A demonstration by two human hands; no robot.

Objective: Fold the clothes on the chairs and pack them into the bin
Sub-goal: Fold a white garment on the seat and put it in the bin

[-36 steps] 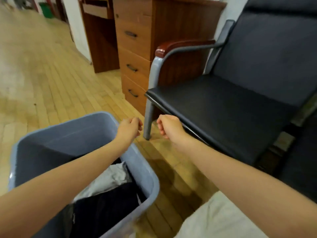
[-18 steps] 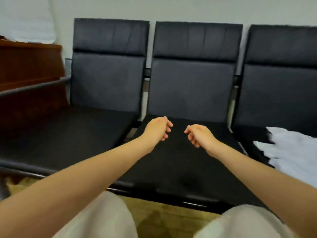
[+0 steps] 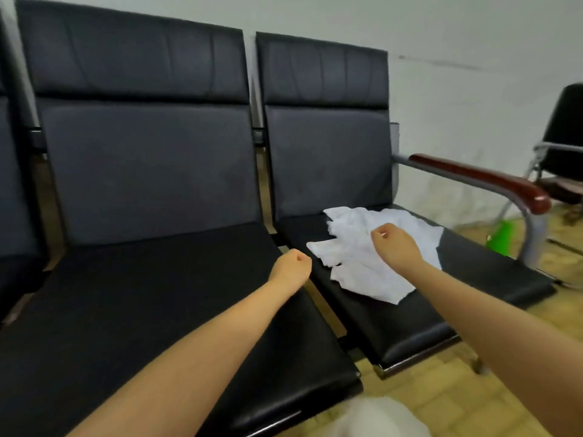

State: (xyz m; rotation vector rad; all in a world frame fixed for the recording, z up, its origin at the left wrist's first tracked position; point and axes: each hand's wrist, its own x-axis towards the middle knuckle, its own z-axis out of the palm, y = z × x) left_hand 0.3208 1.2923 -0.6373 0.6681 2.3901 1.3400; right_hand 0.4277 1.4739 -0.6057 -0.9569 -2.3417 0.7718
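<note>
Both bare forearms stretch forward, apart. The left hand is curled into a fist; the right hand is also curled, holding nothing.

Beyond both hands, a pale wall with a faint dark streak high on the right. Far right of the right hand, part of a separate dark chair on a metal frame, standing against that wall. Between it and the right hand, low down, a bright green object on the floor, too blurred to identify. Below and right of the hands, yellowish wooden floor in small blocks.
</note>
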